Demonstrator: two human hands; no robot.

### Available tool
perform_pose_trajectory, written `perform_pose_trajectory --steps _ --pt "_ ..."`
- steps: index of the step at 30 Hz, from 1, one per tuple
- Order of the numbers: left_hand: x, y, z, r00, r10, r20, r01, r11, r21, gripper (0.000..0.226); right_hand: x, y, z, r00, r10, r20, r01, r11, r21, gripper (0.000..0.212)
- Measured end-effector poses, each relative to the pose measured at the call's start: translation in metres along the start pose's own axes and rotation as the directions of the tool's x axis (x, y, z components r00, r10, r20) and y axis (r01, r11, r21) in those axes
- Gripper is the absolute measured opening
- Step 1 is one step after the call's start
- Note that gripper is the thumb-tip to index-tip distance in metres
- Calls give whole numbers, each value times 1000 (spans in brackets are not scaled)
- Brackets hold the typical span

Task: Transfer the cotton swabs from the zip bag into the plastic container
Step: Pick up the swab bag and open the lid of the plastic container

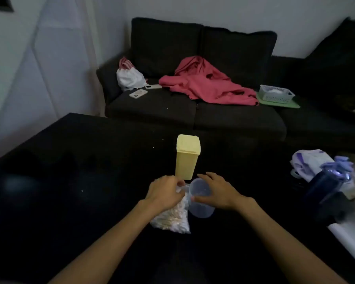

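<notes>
A clear zip bag (172, 219) full of cotton swabs lies on the black table (70, 181) in front of me. My left hand (164, 192) pinches the bag's top end. Right beside it stands a clear plastic container (201, 198), open at the top and seemingly holding nothing. My right hand (217, 190) wraps around the container's right side, thumb against its front wall. Just behind both stands a tall yellow box (187, 157) with its lid closed.
A dark blue bottle (324, 187) and a pale purple cloth or bag (312, 162) sit at the table's right edge. Beyond the table is a dark sofa (193, 111) with a red garment (205, 83), phones, a white bag and a white basket (276, 94).
</notes>
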State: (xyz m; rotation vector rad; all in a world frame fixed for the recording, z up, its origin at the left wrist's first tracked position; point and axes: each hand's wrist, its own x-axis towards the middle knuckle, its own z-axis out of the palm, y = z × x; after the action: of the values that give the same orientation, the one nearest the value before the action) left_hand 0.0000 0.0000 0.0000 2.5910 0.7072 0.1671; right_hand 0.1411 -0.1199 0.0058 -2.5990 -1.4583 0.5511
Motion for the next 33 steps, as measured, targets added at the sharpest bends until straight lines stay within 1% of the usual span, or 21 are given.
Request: perform_pose_trajectory --steps 2,5,8,10,11,13,16,18,20,23,25,29,33 --pt "-2 -1 6 1000 -11 27 12 1000 -18 36 -3 0 4 1000 18 4 -18 998 65 89" --pt "-15 2 9 997 2 78 2 999 -49 45 -17 2 16 998 50 -49 -47 997 58 82" --pt "-31 6 2 990 24 138 -13 997 -81 57 -37 -4 16 991 113 -73 -108 991 79 82" --pt "-43 8 -5 974 57 219 -43 997 -70 70 -50 -9 11 987 142 -75 -128 978 162 81" --pt "-49 10 -10 965 73 251 -52 995 -89 77 -57 -13 6 988 133 -83 -113 970 214 78" --pt "-63 13 -19 955 98 280 -45 981 -189 81 -74 -25 -4 993 101 -61 -76 944 321 70" --pt "-92 15 -33 949 155 275 -52 936 -348 79 -100 -46 -10 994 58 -88 -14 901 434 65" --pt "-103 12 -37 941 198 273 -56 890 -453 82 -109 -56 -12 992 44 -121 23 864 503 70" --pt "-113 9 -38 954 196 225 -49 846 -530 85 -119 -64 -14 991 28 -129 49 830 556 75" --pt "-122 2 -33 985 143 98 -60 808 -585 98 -128 -74 -9 989 -33 -145 115 783 611 69" --pt "-122 -6 -26 990 117 84 -42 794 -606 108 -127 -75 1 987 -60 -152 146 744 652 66" --pt "-118 -28 -3 989 86 117 13 751 -660 106 -113 -69 30 983 -63 -175 169 694 700 71" --pt "-107 -50 22 995 72 75 6 682 -731 101 -87 -65 57 973 -96 -211 223 642 734 52"
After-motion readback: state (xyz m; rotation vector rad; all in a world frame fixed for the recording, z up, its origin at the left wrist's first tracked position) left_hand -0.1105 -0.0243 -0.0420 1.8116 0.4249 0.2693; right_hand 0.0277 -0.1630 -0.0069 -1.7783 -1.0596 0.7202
